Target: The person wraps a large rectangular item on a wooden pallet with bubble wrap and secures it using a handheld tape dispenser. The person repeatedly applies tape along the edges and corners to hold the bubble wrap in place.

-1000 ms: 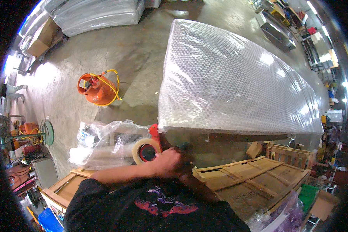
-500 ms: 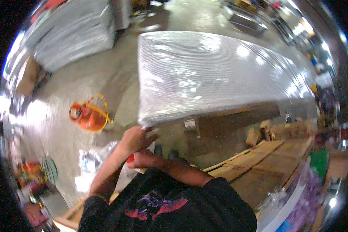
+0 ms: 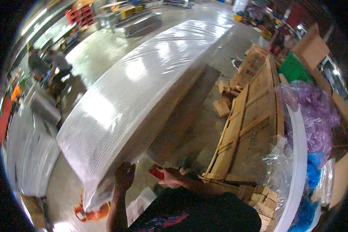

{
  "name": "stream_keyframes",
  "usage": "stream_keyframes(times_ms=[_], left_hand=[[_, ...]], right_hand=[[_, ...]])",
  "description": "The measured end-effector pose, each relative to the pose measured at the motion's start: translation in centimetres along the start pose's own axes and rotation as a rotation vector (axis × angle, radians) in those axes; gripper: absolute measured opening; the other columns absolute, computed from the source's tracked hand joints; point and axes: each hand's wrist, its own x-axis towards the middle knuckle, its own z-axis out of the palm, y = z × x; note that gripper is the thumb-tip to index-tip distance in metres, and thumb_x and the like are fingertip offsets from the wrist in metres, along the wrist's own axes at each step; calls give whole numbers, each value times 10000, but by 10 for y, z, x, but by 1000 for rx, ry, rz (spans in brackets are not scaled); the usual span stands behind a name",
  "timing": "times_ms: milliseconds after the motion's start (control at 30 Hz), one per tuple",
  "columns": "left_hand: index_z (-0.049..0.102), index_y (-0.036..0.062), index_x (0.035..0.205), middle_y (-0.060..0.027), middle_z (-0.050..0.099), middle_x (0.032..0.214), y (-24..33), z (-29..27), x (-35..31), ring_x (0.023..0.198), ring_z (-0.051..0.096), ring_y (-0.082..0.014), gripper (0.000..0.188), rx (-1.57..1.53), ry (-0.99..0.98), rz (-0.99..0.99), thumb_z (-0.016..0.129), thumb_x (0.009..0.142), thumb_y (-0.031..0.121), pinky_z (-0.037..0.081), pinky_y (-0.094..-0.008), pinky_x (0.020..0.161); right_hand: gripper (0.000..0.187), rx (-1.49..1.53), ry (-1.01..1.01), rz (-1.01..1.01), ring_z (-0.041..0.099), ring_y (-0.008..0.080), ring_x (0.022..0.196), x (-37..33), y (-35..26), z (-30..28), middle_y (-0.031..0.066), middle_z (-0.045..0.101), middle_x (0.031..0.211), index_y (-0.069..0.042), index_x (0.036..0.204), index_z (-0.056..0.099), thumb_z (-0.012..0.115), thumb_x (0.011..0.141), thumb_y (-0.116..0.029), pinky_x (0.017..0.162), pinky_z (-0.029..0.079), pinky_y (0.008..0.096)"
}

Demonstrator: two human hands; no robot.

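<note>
Beside left grip, wrapped panel.

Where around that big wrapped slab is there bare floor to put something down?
Bare concrete floor lies beyond the bubble-wrapped panel, toward the seated people. A narrower strip runs between the panel and the wooden crate frame, broken by wood offcuts. Crowded: the right side, with plastic wrap, and under the hands, left and right.

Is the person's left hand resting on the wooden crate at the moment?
No, the left hand presses against the near end of the long bubble-wrapped panel, while the wooden crate lies apart, to the right.
</note>
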Motion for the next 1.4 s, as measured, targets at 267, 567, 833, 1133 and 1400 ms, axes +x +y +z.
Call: stream_keyframes(times_ms=[267, 567, 833, 1133, 1400], left_hand=[[523, -99, 1346, -291, 531, 1391, 153, 88, 159, 1338, 486, -394, 684, 177, 31, -26, 626, 943, 443, 353, -431, 1147], [514, -107, 1349, -297, 498, 1421, 290, 167, 342, 1351, 464, -404, 758, 230, -60, 34, 562, 951, 536, 338, -433, 1156], [503, -90, 1354, -300, 511, 1395, 402, 278, 547, 1313, 491, -412, 786, 83, -86, 205, 562, 939, 574, 366, -461, 1123], [443, -93, 1390, -321, 467, 1418, 603, 429, 749, 1291, 493, -444, 843, 34, -8, 281, 573, 913, 590, 386, -502, 1098], [533, -52, 1305, -279, 561, 1316, 730, 472, 683, 1192, 567, -436, 705, -349, -60, 680, 566, 924, 541, 439, -499, 1028]], right_hand=[[908, 234, 100, -8, 680, 327, 1030, 25, 135, -138, 203, 680, 1164, -103, 1483, 429, 792, 736, -471, 872, 530, 429], [702, 259, 402, 276, 675, 298, 1039, 9, 214, -355, 145, 701, 1141, -162, 1409, 521, 795, 805, -393, 878, 527, 444], [723, 529, 689, 282, 685, 269, 1004, 0, 288, -489, 114, 711, 1136, -169, 1424, 509, 793, 798, -392, 861, 538, 425], [770, 398, 760, 571, 705, 230, 928, -1, 385, -643, 118, 722, 1094, -183, 1475, 457, 780, 800, -364, 833, 553, 364], [775, 364, 713, 343, 695, 250, 829, 27, 401, -715, 113, 712, 990, -222, 1504, 403, 744, 816, -323, 749, 553, 395]])
